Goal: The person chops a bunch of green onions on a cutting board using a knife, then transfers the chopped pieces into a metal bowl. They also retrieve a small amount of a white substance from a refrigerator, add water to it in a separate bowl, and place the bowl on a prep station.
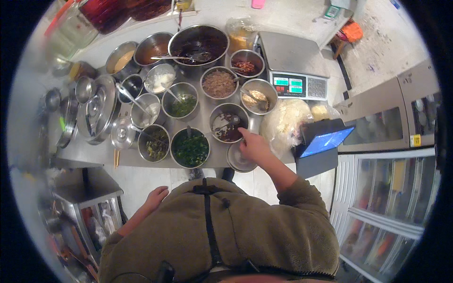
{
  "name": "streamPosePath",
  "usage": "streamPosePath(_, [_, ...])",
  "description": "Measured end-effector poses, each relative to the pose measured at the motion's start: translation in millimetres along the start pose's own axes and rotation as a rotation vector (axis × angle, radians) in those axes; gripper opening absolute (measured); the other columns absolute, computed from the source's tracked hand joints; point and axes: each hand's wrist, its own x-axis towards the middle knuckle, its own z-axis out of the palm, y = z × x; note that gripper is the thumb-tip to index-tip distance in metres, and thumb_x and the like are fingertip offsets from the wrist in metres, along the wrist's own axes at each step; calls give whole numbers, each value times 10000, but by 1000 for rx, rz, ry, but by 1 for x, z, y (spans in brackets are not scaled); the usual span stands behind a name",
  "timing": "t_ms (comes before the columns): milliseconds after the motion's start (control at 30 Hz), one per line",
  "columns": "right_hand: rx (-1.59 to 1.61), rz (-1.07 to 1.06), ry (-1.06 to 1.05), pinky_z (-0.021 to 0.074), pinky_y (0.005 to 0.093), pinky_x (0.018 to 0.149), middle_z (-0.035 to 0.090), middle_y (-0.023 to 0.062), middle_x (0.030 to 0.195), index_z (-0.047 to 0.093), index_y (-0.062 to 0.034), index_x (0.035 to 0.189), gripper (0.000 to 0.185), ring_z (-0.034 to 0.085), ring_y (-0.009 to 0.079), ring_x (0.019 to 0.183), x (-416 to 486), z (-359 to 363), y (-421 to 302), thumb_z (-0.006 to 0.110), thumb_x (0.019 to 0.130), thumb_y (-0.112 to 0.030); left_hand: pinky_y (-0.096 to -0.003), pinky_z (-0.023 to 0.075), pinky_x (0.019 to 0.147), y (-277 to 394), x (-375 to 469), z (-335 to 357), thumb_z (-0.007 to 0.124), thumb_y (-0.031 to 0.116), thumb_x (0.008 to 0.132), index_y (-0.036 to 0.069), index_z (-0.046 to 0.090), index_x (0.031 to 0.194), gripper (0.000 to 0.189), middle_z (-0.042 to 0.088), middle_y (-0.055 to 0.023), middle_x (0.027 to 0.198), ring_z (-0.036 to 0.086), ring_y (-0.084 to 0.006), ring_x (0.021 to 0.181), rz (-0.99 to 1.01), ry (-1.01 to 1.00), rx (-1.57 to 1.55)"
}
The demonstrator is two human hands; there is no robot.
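Note:
My right hand [256, 146] is at the near right rim of a steel bowl [211, 124] of dark red-brown sauce. Its index finger reaches the rim; whether it grips is hidden. A metal spoon [226, 122] lies in that bowl. Under my hand, round lids or dishes [235, 159] sit by the counter's front edge. Down beside my body hangs my left hand [155, 198], relaxed, with nothing visible in it. Chopped green onion [190, 148] fills a bowl to the left, and pickled greens [154, 145] fill another. Behind are minced topping [218, 83] and chopped nuts [256, 99] in bowls.
A large pot of dark sauce [198, 42] stands at the back with a ladle across it. Right of it is a digital scale [297, 56]. A plastic bag [286, 122] and a tablet [327, 140] occupy the right end. Lidded pots [97, 109] crowd the left.

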Motion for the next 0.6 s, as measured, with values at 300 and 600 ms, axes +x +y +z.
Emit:
streamPosePath(300, [257, -31, -62, 445, 354, 526, 576, 138, 617, 582, -33, 719, 264, 571, 277, 547, 20, -49, -25, 661, 857, -244, -352, 410, 999, -154, 15, 61, 513, 368, 938, -24, 471, 1317, 546, 538, -196, 1286, 518, -266, 1184, -328, 143, -529])
streamPosePath(600, [-62, -81, -189, 466, 405, 565, 605, 185, 675, 586, -22, 688, 309, 599, 350, 619, 74, -43, -64, 698, 814, -280, -369, 416, 994, -178, 67, 77, 507, 412, 931, -24, 434, 1342, 603, 533, -217, 1285, 522, -294, 1183, -271, -16, -861])
